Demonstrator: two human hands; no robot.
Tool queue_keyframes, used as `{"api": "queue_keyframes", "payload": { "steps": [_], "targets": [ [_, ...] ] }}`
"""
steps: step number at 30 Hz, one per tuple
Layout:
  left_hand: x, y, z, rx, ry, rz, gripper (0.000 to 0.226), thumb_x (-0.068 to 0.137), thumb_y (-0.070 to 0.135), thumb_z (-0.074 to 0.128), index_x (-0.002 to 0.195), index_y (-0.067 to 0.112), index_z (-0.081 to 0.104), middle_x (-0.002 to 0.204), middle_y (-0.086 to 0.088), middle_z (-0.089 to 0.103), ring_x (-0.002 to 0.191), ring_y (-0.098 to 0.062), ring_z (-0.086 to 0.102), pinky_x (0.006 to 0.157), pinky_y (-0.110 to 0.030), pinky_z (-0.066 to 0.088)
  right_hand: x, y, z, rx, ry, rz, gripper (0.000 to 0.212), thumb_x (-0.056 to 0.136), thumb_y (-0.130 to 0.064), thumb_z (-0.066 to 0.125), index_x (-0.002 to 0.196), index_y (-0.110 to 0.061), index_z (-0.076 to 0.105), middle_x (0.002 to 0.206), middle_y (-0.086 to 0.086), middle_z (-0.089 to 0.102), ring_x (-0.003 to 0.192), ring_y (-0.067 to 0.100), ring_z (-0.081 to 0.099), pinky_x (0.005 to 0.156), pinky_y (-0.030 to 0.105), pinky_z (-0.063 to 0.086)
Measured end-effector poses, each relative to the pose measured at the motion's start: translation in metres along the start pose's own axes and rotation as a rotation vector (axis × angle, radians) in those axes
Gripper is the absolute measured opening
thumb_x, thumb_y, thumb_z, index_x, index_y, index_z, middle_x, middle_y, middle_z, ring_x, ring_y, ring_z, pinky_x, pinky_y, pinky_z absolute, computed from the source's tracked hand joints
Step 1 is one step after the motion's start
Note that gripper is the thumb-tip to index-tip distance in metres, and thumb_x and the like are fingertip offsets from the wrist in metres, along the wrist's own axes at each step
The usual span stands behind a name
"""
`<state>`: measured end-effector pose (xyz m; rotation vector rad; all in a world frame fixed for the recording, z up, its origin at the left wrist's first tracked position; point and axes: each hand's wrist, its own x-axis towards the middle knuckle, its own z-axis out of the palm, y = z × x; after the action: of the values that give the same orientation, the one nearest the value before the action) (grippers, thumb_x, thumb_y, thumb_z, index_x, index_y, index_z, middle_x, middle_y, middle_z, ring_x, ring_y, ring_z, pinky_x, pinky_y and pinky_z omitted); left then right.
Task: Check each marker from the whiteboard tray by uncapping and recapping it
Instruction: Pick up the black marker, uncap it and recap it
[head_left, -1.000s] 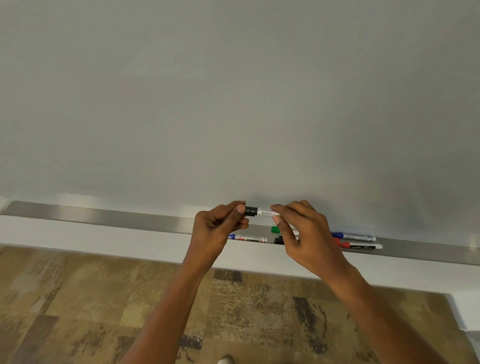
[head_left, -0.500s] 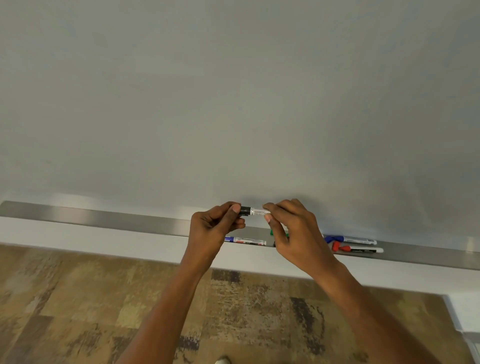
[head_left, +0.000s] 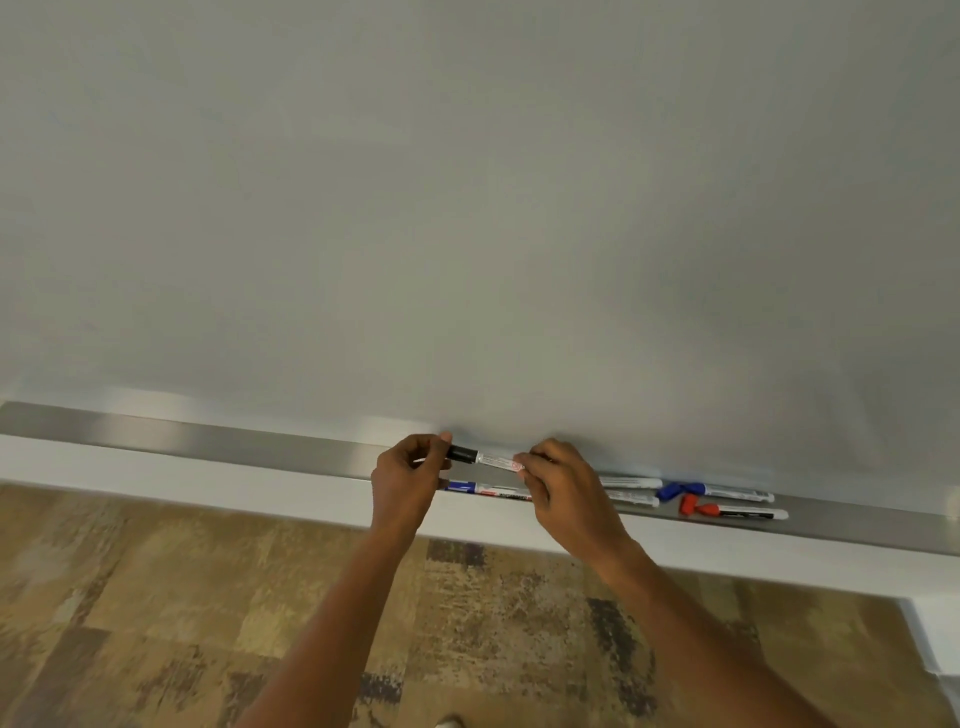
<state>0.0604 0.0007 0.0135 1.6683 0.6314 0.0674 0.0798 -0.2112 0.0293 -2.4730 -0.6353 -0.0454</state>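
A black-capped marker (head_left: 485, 458) with a white barrel is held level just above the metal whiteboard tray (head_left: 208, 439). My left hand (head_left: 408, 480) pinches its black cap end. My right hand (head_left: 563, 488) grips the white barrel at the other end. The cap sits on the marker. On the tray below lies a blue-labelled marker (head_left: 485, 489). To the right lie two white markers (head_left: 631, 490), a blue-capped marker (head_left: 714, 490) and a red-capped marker (head_left: 732, 512); my right hand hides their left ends.
The whiteboard (head_left: 467, 208) fills the upper view. A white ledge (head_left: 182, 480) runs under the tray. Patterned brown carpet (head_left: 156, 623) lies below. A white wall corner (head_left: 935, 634) stands at the lower right.
Both hands with the black marker have shifted slightly left and down toward the tray. The green cap seen earlier behind my right hand is now hidden.
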Motion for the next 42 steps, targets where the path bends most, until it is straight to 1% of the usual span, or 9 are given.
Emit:
{"api": "queue_keyframes", "payload": {
  "steps": [3, 6, 11, 14, 19, 22, 25, 36, 42],
  "targets": [
    [0.013, -0.016, 0.004, 0.162, 0.039, -0.036, 0.023, 0.091, 0.043, 0.071, 0.090, 0.021, 0.078, 0.081, 0.000, 0.079, 0.076, -0.023, 0.073, 0.077, -0.038, 0.061, 0.006, 0.007, 0.016, -0.079, -0.038, 0.037, 0.022, 0.092, -0.003, 0.061, 0.110, -0.008, 0.073, 0.096, 0.008, 0.069, 0.091, 0.026, 0.059, 0.075, 0.041, 0.053],
    [0.021, -0.026, 0.011, 0.292, 0.031, -0.026, 0.017, 0.091, 0.034, 0.073, 0.097, 0.020, 0.081, 0.093, 0.000, 0.080, 0.080, -0.013, 0.069, 0.080, -0.027, 0.053, 0.011, 0.013, 0.029, -0.156, -0.097, 0.077, 0.024, 0.091, -0.001, 0.057, 0.107, -0.008, 0.073, 0.094, 0.010, 0.072, 0.088, 0.029, 0.062, 0.075, 0.043, 0.052],
    [0.031, -0.037, 0.016, 0.423, 0.016, -0.013, 0.022, 0.093, 0.028, 0.071, 0.106, 0.014, 0.081, 0.101, -0.004, 0.081, 0.088, -0.019, 0.070, 0.087, -0.023, 0.049, 0.015, 0.014, 0.046, -0.191, -0.139, 0.156, 0.023, 0.084, 0.005, 0.054, 0.092, -0.007, 0.072, 0.083, 0.012, 0.069, 0.082, 0.031, 0.061, 0.062, 0.030, 0.042],
    [0.033, -0.044, 0.018, 0.486, 0.016, -0.002, 0.019, 0.092, 0.026, 0.071, 0.103, 0.014, 0.081, 0.098, -0.005, 0.081, 0.087, -0.021, 0.071, 0.080, -0.019, 0.043, 0.018, 0.015, 0.051, -0.186, -0.149, 0.181, 0.020, 0.082, 0.006, 0.053, 0.081, -0.007, 0.068, 0.079, 0.014, 0.068, 0.078, 0.032, 0.061, 0.059, 0.029, 0.031],
    [0.034, -0.045, 0.020, 0.518, 0.011, 0.008, 0.018, 0.093, 0.024, 0.070, 0.102, 0.014, 0.082, 0.095, -0.005, 0.082, 0.075, -0.014, 0.063, 0.076, -0.020, 0.043, 0.018, 0.021, 0.056, -0.141, -0.168, 0.177, 0.024, 0.087, 0.005, 0.050, 0.092, -0.007, 0.071, 0.091, 0.013, 0.069, 0.088, 0.029, 0.061, 0.065, 0.029, 0.038],
    [0.035, -0.046, 0.019, 0.513, 0.009, 0.007, 0.016, 0.092, 0.023, 0.071, 0.099, 0.015, 0.082, 0.092, -0.005, 0.082, 0.074, -0.015, 0.063, 0.074, -0.020, 0.042, 0.017, 0.024, 0.057, -0.124, -0.178, 0.158, 0.030, 0.089, 0.005, 0.050, 0.106, -0.007, 0.072, 0.101, 0.011, 0.070, 0.097, 0.027, 0.061, 0.079, 0.032, 0.050],
    [0.036, -0.046, 0.018, 0.512, 0.003, 0.011, 0.017, 0.092, 0.024, 0.071, 0.100, 0.014, 0.082, 0.093, -0.005, 0.082, 0.076, -0.016, 0.065, 0.077, -0.020, 0.045, 0.013, 0.026, 0.055, -0.139, -0.182, 0.143, 0.038, 0.089, 0.006, 0.050, 0.118, -0.009, 0.068, 0.112, 0.010, 0.069, 0.105, 0.026, 0.059, 0.088, 0.034, 0.052],
    [0.035, -0.041, 0.016, 0.527, 0.035, 0.037, 0.023, 0.094, 0.027, 0.068, 0.104, 0.012, 0.081, 0.095, -0.007, 0.082, 0.074, -0.019, 0.065, 0.077, -0.020, 0.043, 0.008, 0.029, 0.051, -0.129, -0.122, 0.073, 0.033, 0.090, 0.003, 0.054, 0.119, -0.005, 0.066, 0.111, 0.010, 0.068, 0.106, 0.025, 0.061, 0.087, 0.034, 0.057],
    [0.024, -0.026, 0.012, 0.556, 0.034, 0.268, 0.022, 0.095, 0.032, 0.068, 0.099, 0.015, 0.081, 0.092, 0.000, 0.080, 0.079, -0.015, 0.070, 0.078, -0.028, 0.054, -0.005, 0.049, 0.011, -0.052, -0.051, 0.039, 0.033, 0.091, 0.000, 0.058, 0.123, -0.005, 0.065, 0.117, 0.010, 0.068, 0.108, 0.023, 0.063, 0.094, 0.035, 0.055]
  ]
}}
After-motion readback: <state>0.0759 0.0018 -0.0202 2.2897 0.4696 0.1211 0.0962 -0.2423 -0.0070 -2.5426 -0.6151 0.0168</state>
